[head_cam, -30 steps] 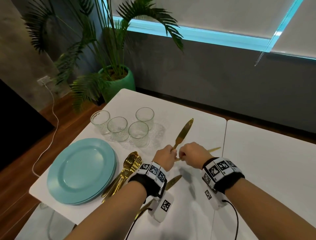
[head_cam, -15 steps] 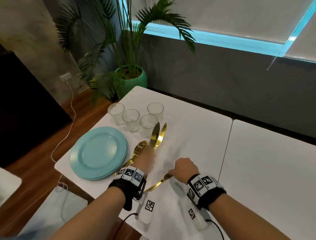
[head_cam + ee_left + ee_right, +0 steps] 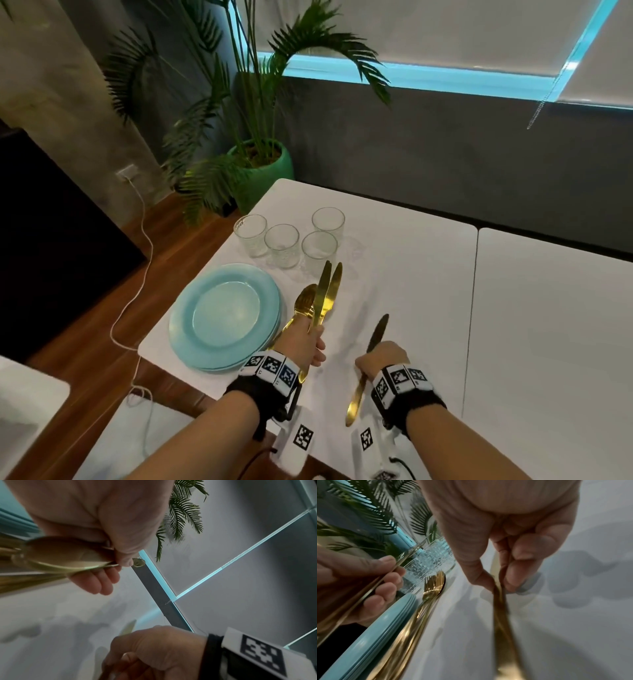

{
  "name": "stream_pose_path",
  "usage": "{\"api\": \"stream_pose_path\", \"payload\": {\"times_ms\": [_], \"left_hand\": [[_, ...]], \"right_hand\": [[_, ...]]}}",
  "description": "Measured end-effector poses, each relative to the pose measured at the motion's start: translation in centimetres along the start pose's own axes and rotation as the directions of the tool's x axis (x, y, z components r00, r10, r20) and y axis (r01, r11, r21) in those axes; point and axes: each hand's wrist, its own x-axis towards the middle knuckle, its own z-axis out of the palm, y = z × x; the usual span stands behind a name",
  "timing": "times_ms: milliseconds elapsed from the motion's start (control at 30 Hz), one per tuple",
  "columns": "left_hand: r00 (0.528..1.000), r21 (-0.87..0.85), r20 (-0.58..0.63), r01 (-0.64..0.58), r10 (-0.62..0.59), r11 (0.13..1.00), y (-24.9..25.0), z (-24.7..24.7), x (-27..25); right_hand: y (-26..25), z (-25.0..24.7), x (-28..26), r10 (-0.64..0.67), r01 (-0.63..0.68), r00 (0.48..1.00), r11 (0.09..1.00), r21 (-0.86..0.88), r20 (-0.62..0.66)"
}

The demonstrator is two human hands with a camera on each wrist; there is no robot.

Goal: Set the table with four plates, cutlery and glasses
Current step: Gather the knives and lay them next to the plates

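My left hand [image 3: 312, 339] grips two gold knives [image 3: 327, 291] by their handles, blades pointing up and away, just right of the stacked teal plates [image 3: 222, 315]. To its right, my right hand [image 3: 378, 356] holds a third gold knife [image 3: 376, 334] off the white table [image 3: 411, 274], handle trailing back past the wrist. The right wrist view shows thumb and fingers [image 3: 518, 566] pinching that knife [image 3: 500, 601]. Gold spoons and forks [image 3: 303, 303] lie between the plates and my left hand. Several clear glasses [image 3: 282, 245] stand grouped behind the plates.
A second white table [image 3: 548, 325] adjoins on the right. A potted palm in a green pot [image 3: 263, 174] stands past the far left corner. A white cable [image 3: 137, 274] runs over the wooden floor at left. The near table edge lies under my wrists.
My hands have parted. The left went from one knife to two, held near the plates. The right picked a third knife up off the table and raised it.
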Motion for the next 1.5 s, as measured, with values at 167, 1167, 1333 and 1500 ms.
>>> {"api": "stream_pose_path", "payload": {"times_ms": [167, 1167, 1333, 1500], "left_hand": [[0.999, 0.099, 0.043, -0.03, 0.026, 0.995, -0.8, 0.7, -0.2], [0.99, 0.528, -0.076, -0.063, 0.121, 0.847, -6.3, 3.3, 0.1], [0.98, 0.591, -0.179, 0.035, 0.088, 0.806, -5.7, 3.4, 0.3], [0.975, 0.765, -0.176, 0.049, 0.136, 0.642, -5.0, 3.2, 0.7]], "right_hand": [[0.7, 0.4, -0.5, 0.03, -0.027, 0.998, 0.998, 0.049, -0.048], [1.4, -1.3, 0.7, -0.115, 0.054, 0.983, 0.924, 0.378, 0.141], [0.8, -1.9, 0.7, -0.13, 0.065, 0.979, 0.93, 0.362, 0.158], [-0.2, -2.9, 1.0, -0.142, 0.091, 0.98, 0.944, 0.319, 0.142]]}}
